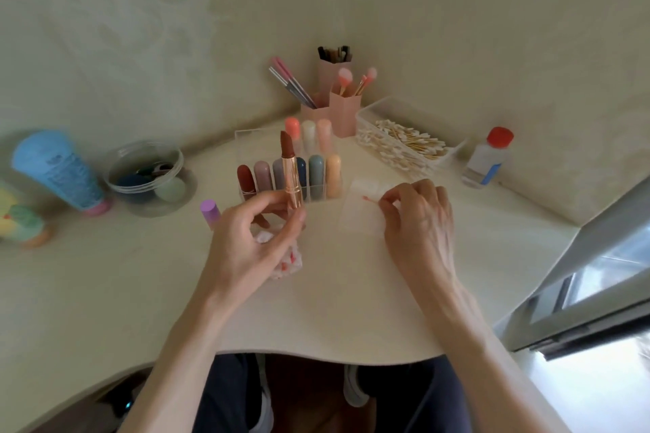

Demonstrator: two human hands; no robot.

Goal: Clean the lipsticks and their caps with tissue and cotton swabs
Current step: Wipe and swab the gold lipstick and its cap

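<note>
Rose-gold lipstick tube (292,176), brown-red bullet extended, upright in closed left hand (246,250) grip. Red-tipped cotton swab (369,200) pinched in right hand (418,218) grip, above white tissue sheet (358,218).

No text can be read: the print on the blue plastic tube (58,170) at the worktop's (140,285) left edge is blurred, as is the clear red-capped bottle's (487,158) label.

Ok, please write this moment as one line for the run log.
left hand: holds uncapped lipstick upright | right hand: pinches stained cotton swab | crumpled stained tissue: on table, partly behind left hand
</note>
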